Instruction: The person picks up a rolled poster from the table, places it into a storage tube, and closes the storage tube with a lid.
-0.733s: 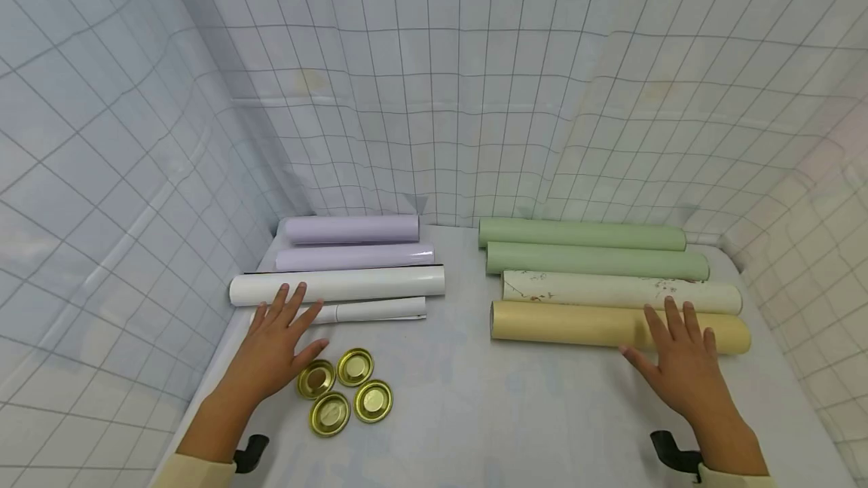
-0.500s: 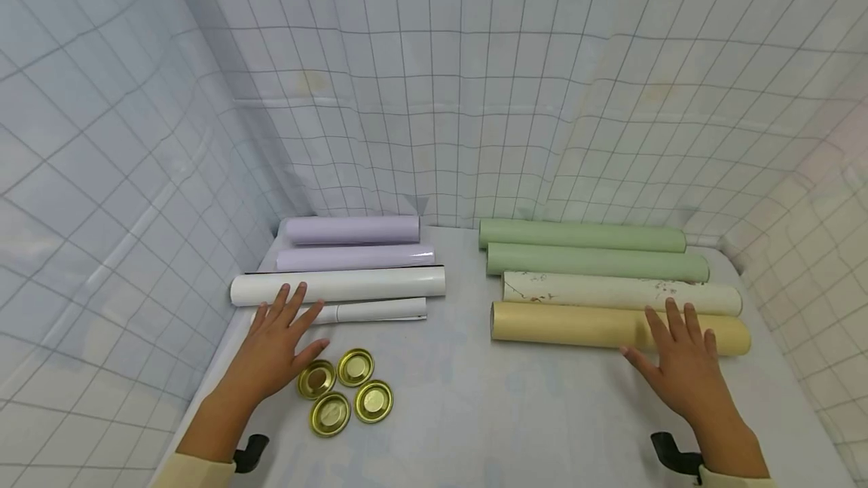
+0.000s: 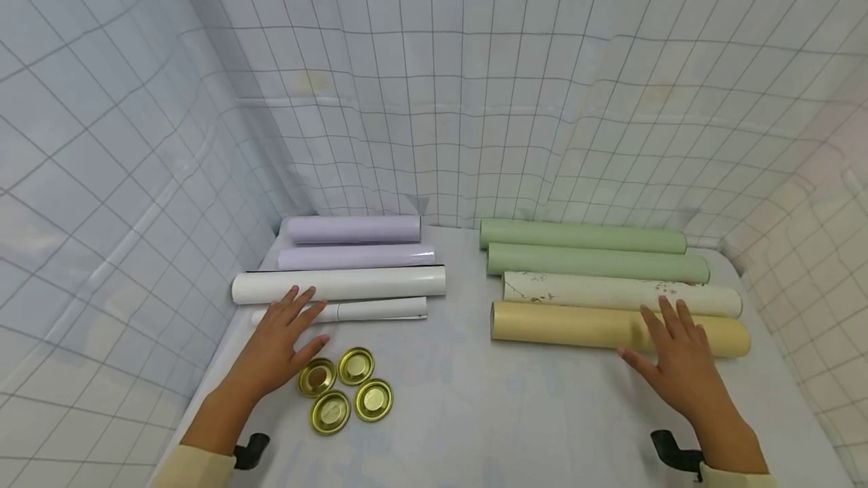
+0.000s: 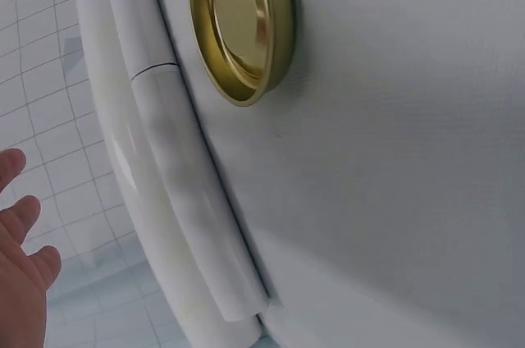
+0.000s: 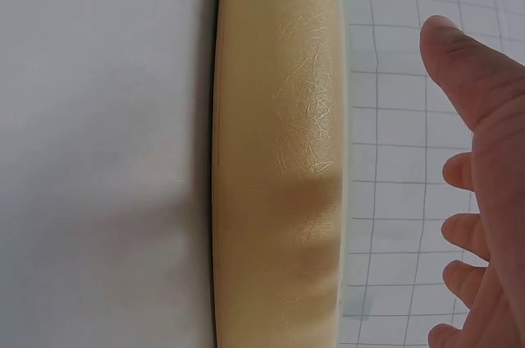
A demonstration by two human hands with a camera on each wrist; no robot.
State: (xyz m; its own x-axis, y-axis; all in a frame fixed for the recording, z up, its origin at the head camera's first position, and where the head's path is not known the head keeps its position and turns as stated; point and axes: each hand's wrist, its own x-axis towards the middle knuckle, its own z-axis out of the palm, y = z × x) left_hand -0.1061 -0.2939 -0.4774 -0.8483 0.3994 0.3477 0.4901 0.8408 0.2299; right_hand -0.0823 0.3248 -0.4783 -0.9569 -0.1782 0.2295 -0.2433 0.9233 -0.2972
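Note:
In the head view my left hand [image 3: 271,352], its fingers extended and empty, hovers over the left end of a thin white roll [image 3: 380,309]. Behind that roll lies a thicker white roll [image 3: 366,283]. Several shallow gold metal dishes [image 3: 374,399] sit beside the left thumb, and one gold dish [image 4: 242,28] shows large in the left wrist view. My right hand [image 3: 688,375], also empty with fingers spread, is above the right part of a yellow roll [image 3: 563,324]. The right wrist view shows the hand apart from the yellow roll [image 5: 275,118], with finger shadows falling on it.
Two lilac rolls [image 3: 356,257] lie at the back left. At the back right are two green rolls [image 3: 597,262] and a cream roll with a branch print [image 3: 597,291]. Gridded white sheets [image 3: 434,96] enclose the white tabletop [image 3: 461,413] at the back and sides.
The left fingers have drawn slightly closer together and shifted a little right. The right fingers have shifted slightly left. The rolls and dishes stay in place.

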